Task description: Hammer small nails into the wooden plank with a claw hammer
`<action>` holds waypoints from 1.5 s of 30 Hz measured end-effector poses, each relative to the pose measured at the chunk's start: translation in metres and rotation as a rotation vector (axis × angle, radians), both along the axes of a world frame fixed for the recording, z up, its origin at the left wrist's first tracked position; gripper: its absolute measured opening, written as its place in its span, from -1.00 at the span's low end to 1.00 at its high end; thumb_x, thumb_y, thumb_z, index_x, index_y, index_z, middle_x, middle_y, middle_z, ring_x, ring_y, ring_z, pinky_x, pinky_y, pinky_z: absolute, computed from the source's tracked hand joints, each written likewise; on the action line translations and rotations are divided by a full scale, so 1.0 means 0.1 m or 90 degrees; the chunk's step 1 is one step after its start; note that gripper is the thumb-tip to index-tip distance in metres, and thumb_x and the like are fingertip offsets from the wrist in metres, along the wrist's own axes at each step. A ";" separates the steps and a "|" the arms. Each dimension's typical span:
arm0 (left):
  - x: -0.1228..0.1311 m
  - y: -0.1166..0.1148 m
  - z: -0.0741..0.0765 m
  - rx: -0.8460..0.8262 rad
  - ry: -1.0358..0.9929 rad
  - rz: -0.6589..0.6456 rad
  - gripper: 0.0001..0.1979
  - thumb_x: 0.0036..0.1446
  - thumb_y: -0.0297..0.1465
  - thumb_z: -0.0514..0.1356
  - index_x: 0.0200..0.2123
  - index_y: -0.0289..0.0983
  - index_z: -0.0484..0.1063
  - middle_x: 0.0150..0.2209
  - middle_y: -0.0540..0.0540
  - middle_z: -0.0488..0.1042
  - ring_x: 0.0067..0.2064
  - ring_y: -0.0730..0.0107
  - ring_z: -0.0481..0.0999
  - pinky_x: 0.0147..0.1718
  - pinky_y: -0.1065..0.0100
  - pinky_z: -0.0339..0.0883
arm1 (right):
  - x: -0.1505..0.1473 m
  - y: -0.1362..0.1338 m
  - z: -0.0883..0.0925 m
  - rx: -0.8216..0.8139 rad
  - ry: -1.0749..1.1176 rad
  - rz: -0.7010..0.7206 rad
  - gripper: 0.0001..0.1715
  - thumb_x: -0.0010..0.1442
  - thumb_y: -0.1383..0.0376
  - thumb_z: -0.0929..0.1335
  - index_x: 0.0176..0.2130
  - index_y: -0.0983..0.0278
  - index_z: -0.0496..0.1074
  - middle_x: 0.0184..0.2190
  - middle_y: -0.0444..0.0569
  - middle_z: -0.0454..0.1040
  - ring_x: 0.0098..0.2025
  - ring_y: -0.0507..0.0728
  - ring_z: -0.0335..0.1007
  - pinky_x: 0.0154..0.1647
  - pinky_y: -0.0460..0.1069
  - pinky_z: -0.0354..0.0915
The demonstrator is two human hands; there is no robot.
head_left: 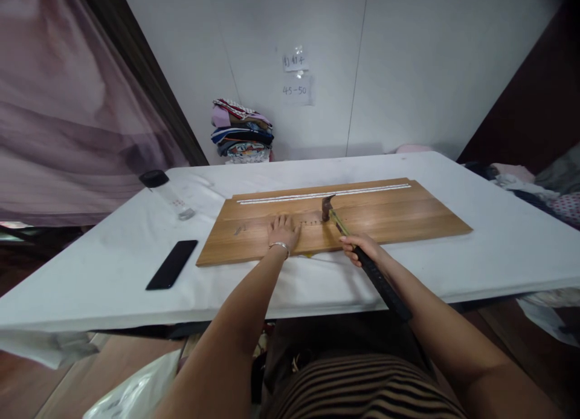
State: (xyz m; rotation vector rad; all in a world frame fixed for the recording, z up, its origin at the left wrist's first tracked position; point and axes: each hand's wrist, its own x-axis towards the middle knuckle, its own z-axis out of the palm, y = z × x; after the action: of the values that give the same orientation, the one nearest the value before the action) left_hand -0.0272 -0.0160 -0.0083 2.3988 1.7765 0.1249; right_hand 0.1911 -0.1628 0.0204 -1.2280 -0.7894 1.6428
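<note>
A wooden board [385, 216] lies on the white-covered table. My left hand [283, 231] rests on the board with its fingers spread, palm down, holding nothing. To its right a short row of small nails [310, 223] stands in the wood. My right hand [362, 250] is wrapped round the handle of a claw hammer [378, 283]. The hammer's head is over the right end of the nail row; whether it touches a nail I cannot tell. Several loose nails [239, 229] lie on the board's left part.
A black phone [172, 265] lies left of the board, and a clear bottle with a black cap [170, 196] stands behind it. Two white strips [326, 194] run along the board's far side. Folded cloths [242, 132] are stacked by the wall.
</note>
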 end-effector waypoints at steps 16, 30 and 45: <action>-0.01 -0.02 0.01 0.007 0.014 -0.011 -0.34 0.42 -0.07 -0.17 0.44 -0.21 0.25 0.52 -0.18 0.13 0.52 0.09 0.05 0.45 -0.04 -0.03 | 0.01 0.03 -0.01 0.004 0.001 0.005 -0.49 0.02 0.11 0.55 -0.43 0.16 0.16 -0.67 -0.31 0.17 -0.71 -0.07 0.06 -0.81 -0.16 0.05; 0.00 -0.03 0.05 0.001 0.014 -0.008 -0.36 0.43 -0.09 -0.16 0.43 -0.20 0.26 0.52 -0.19 0.12 0.53 0.09 0.04 0.44 -0.06 -0.04 | -0.01 0.03 0.00 0.020 0.000 0.014 -0.45 0.00 0.07 0.56 -0.44 0.16 0.15 -0.67 -0.33 0.13 -0.71 -0.08 0.03 -0.81 -0.15 0.04; -0.01 -0.05 0.06 0.014 0.007 -0.013 -0.41 0.45 -0.20 -0.15 0.39 -0.24 0.30 0.51 -0.20 0.16 0.51 0.09 0.08 0.44 -0.02 -0.01 | -0.06 0.01 0.07 0.027 -0.012 0.001 -0.46 -0.05 0.08 0.56 -0.44 0.15 0.16 -0.70 -0.33 0.16 -0.73 -0.07 0.01 -0.82 -0.14 0.04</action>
State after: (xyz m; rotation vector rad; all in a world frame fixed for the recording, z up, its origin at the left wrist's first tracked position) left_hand -0.0283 -0.0212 -0.0023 2.4360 1.7643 0.1307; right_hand 0.1852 -0.1617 0.0271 -1.2158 -0.8325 1.6101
